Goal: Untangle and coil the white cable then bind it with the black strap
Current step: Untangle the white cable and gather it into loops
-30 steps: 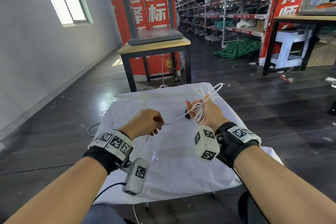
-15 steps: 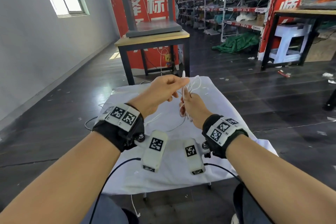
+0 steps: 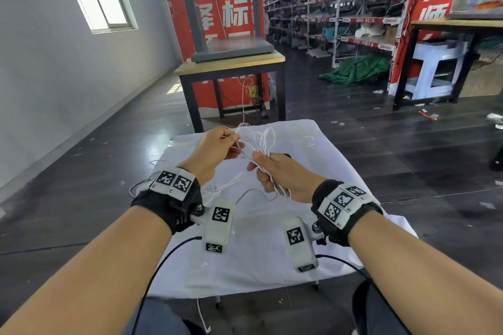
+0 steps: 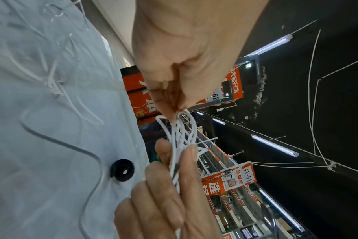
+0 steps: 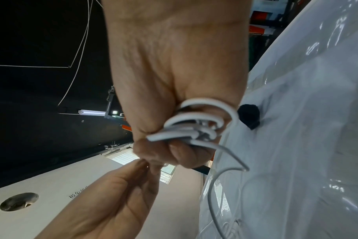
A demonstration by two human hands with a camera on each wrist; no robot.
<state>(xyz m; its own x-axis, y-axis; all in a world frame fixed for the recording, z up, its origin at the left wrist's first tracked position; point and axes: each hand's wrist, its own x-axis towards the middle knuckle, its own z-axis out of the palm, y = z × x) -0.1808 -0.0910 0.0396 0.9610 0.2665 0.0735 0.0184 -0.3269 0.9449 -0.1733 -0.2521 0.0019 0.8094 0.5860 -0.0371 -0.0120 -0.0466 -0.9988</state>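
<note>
My right hand (image 3: 275, 174) grips a bundle of white cable (image 3: 257, 141) loops above the table; the wrist view shows the loops (image 5: 194, 127) clamped between its thumb and curled fingers. My left hand (image 3: 217, 147) pinches the top of the loops (image 4: 178, 122) with thumb and fingertips, right beside the other hand. A loose tail of cable (image 3: 226, 185) hangs down onto the cloth. The black strap (image 4: 122, 169), a small rolled ring, lies on the cloth just beyond my right hand (image 4: 170, 194); it shows past the fingers (image 5: 248, 115) in the right wrist view.
A white cloth under clear plastic covers the small table (image 3: 272, 253). Dark camera leads (image 3: 163, 261) trail off its near edge. A wooden table with black legs (image 3: 231, 68) stands just beyond, and shelving (image 3: 353, 8) runs along the far right.
My left hand rose from a spot apart on the left and met the right hand at the loops. My right hand turned and settled lower, still holding the bundle.
</note>
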